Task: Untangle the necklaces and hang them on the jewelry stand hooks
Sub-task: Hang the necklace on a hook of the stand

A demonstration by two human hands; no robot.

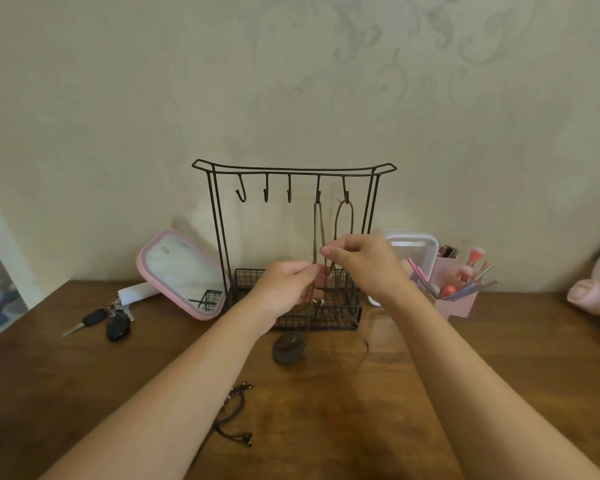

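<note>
Two necklace cords [318,230] hang pinched in left hand [284,285] and right hand [364,265] fingers [326,251].

Stand [293,174]: thin dark matt metal wire. Table [326,420]: glossy brown wood. Mirror [182,275]: pink plastic rim.

Between my fingers [326,251] I see 2 brown cords [315,233]; behind them a black stand [343,308] and pale swirl-patterned wall [395,64]; leftward, a pink-rimmed mirror [182,271].
</note>
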